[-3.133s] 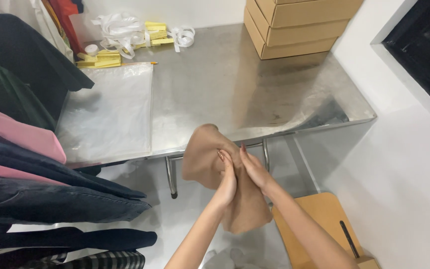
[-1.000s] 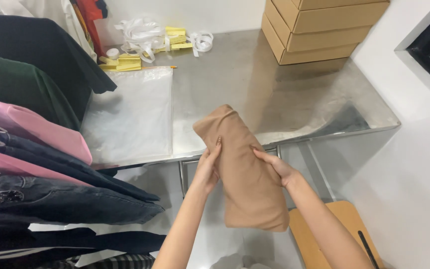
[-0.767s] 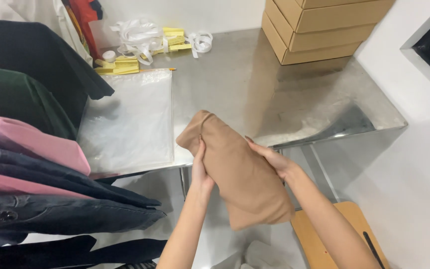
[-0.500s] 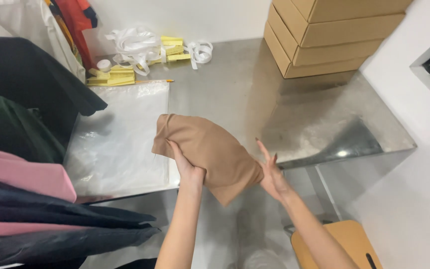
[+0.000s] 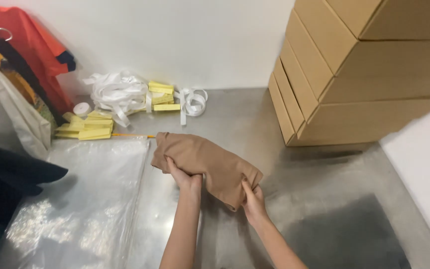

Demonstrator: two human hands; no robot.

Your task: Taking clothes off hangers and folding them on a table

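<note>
Head view shows both hands on a folded tan garment (image 5: pixel 206 167) that lies over the middle of the steel surface (image 5: pixel 235 119). The left hand (image 5: pixel 187 180) grips the near fold toward its left end, fingers curled into the cloth. The right hand (image 5: pixel 253 201) pinches the near right corner, fingers closed on the hem.

By the look of it, the step in hand is setting the folded garment down and squaring it, with the bundle partly lifted at its near edge. Judging from how the cloth bunches under the left hand, the next move calls for a flat, even press so the folds do not slip open.

A clear plastic bag (image 5: pixel 75 209) lies flat just left of the garment, reaching the near left edge of the surface. Toward the far edge, near the wall, sit yellow paper strips (image 5: pixel 88 130) and a tangle of white ribbon (image 5: pixel 118 92), apart from the garment. Stacked cardboard boxes (image 5: pixel 354 84) fill the far right corner. Hanging clothes (image 5: pixel 21 74) crowd the left edge. Open room lies to the right of the garment, between it and the boxes, and toward the near right corner.
</note>
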